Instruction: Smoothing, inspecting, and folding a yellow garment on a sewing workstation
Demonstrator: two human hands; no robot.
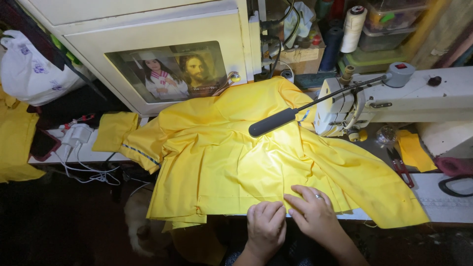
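Both hands sit lowest in the head view, side by side at the near edge of the yellow garment [221, 162]. Left hand [266, 225] is curled into a loose fist, knuckles up, fingertips tucked down onto the fabric's hem; whether cloth is pinched inside it cannot be told. Right hand [315, 213], wearing a ring, lies just beside and touching the left, fingers half bent and spread slightly, pressing flat on the cloth rather than gripping it.

That garment is spread wide across the sewing table [443, 207], its far end reaching under the head of the white sewing machine [394, 101]. A dark lamp arm [281, 120] slants over the fabric. Red-handled snips [400, 166] lie right of the cloth, near a small yellow scrap [414, 150]. Thread cones [352, 27] stand behind the machine.
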